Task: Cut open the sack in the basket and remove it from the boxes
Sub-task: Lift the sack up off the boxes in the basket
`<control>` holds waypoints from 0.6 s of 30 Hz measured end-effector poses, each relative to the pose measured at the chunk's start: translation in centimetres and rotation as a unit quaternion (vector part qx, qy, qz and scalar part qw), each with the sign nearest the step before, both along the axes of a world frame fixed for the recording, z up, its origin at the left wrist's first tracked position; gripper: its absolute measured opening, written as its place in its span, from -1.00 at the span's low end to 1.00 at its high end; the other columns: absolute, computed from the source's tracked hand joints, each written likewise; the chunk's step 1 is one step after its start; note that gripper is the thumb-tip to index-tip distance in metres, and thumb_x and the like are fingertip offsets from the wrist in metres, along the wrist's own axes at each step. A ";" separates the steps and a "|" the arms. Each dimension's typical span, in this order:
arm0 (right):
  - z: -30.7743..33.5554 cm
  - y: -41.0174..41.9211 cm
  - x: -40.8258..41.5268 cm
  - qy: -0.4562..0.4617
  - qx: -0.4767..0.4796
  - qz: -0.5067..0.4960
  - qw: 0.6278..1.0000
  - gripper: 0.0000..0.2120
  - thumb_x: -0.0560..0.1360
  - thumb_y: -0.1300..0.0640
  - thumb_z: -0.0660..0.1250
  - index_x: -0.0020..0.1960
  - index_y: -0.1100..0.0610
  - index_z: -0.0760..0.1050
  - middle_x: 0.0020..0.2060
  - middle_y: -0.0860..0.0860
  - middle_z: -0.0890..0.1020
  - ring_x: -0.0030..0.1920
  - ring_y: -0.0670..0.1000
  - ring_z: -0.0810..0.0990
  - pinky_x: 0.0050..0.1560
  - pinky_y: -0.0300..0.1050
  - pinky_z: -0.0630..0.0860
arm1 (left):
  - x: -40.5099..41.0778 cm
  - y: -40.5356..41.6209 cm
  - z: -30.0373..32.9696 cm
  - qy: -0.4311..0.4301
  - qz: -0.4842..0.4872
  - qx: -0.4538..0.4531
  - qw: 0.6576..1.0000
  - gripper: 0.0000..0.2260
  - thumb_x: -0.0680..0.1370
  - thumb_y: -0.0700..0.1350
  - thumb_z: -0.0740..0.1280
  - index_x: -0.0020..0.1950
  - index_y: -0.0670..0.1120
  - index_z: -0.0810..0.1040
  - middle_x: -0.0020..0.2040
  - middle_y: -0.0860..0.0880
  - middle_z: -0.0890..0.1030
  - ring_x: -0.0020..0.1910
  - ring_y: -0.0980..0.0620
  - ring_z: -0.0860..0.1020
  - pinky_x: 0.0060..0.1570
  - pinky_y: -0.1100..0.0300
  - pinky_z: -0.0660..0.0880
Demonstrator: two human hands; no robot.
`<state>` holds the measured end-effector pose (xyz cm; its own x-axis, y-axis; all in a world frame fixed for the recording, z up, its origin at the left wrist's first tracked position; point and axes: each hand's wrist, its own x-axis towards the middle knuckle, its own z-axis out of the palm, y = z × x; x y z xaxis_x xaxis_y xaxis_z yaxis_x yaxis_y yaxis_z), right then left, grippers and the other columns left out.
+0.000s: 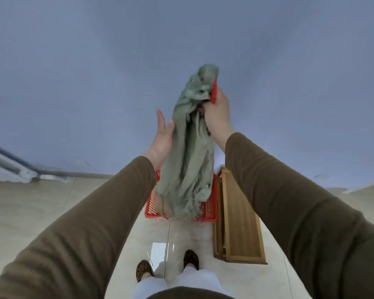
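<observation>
A grey-green woven sack (190,152) hangs limp in the air in front of me, its frayed lower end dangling over the red plastic basket (209,209) on the floor. My right hand (217,116) grips the bunched upper part of the sack together with a red-handled cutter (213,94). My left hand (163,137) is beside the sack's left side, palm toward it, fingers straight and touching the cloth. The boxes are hidden behind the sack.
A wooden frame stand (238,216) stands on the tiled floor just right of the basket. My feet in patterned shoes (190,258) are below, close to the basket. A blue wall rises behind; a pipe (11,167) runs along the left.
</observation>
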<state>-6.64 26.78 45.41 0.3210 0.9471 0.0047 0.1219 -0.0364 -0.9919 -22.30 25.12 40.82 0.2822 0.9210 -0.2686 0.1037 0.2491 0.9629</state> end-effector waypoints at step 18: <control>17.4 -1.6 -2.8 0.029 0.094 0.007 0.995 -0.69 0.65 0.36 0.15 0.28 0.20 0.57 0.08 0.20 0.72 -0.10 0.06 0.71 -0.17 -0.15 0.69 | -4.0 1.1 15.1 -0.055 -0.079 0.137 0.986 -0.32 0.68 0.28 0.08 0.68 0.17 -0.21 0.69 0.16 0.04 0.61 0.21 0.17 0.64 0.01 0.10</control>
<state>-9.40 25.19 62.82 0.3126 0.9357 0.1634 0.0631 0.1512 -0.9865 -26.30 26.27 55.92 0.4409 0.8972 0.0239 0.0115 -0.0322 0.9994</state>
